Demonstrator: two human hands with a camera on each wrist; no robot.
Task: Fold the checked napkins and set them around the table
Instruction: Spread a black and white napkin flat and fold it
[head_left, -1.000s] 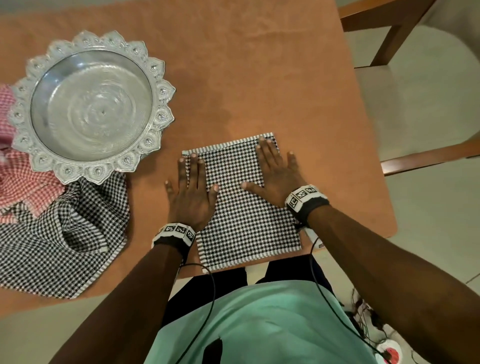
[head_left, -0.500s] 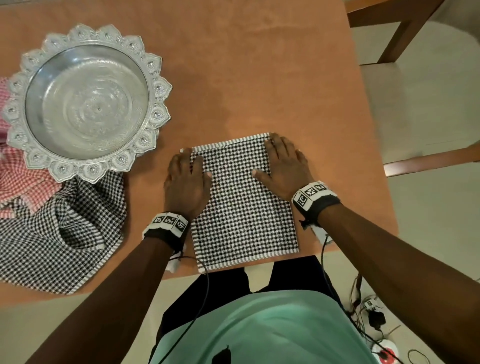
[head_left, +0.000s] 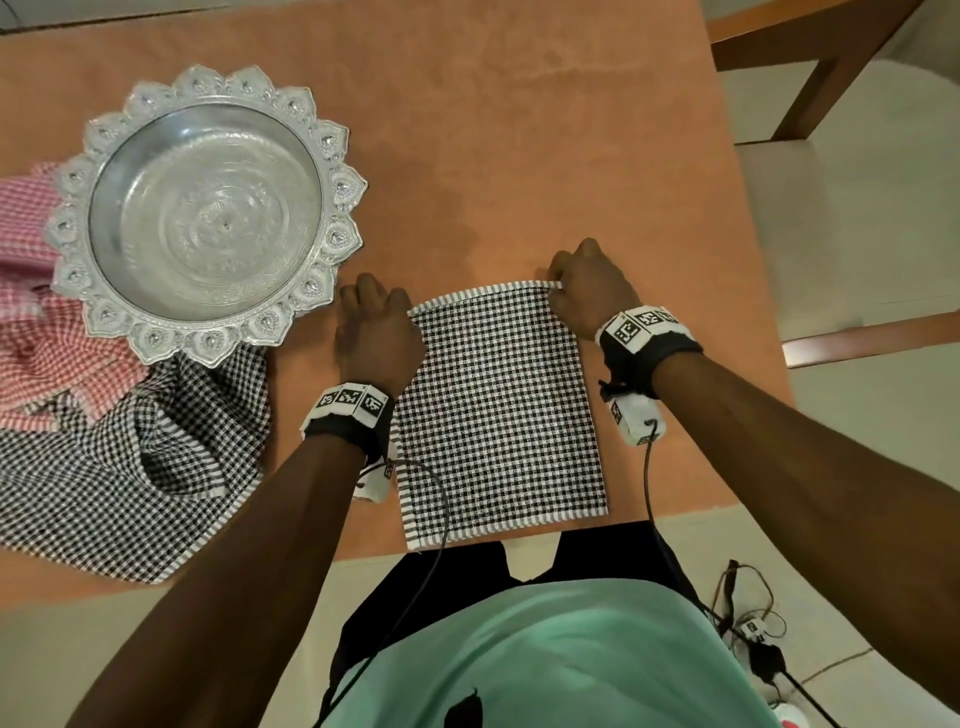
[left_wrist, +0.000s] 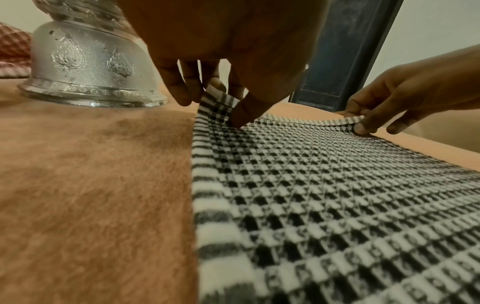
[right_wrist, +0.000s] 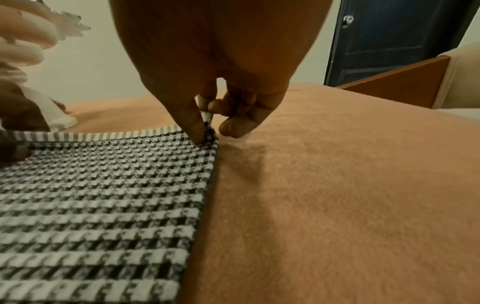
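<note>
Orange-brown cloth covers the table (head_left: 519, 130), and pale floor and a wooden chair (head_left: 831, 62) show on the right. At the near edge of the table lies a black and white checked napkin (head_left: 498, 415), folded into a flat shape with striped edges. Most of it lies flat on the table.

Both hands are at its far edge. The left hand (head_left: 376, 332) pinches the far left corner between thumb and fingers (left_wrist: 189, 86), and that corner is lifted up a little. The right hand (head_left: 589, 291) pinches the far right corner the same way, with its thumb (right_wrist: 192, 123) on top of the cloth. The other fingers of both hands are curled.

On the left side of the table stands a big silver bowl (head_left: 205, 208) with a pointed, leafy rim. Near it, on the left, lies another black and white checked napkin (head_left: 119, 467) in a loose, crumpled heap. Part of it is tucked under the bowl. A red checked napkin (head_left: 36, 338) lies crumpled at the far left edge, partly under the bowl too. A dark blue door (right_wrist: 389, 30) shows behind the table.
</note>
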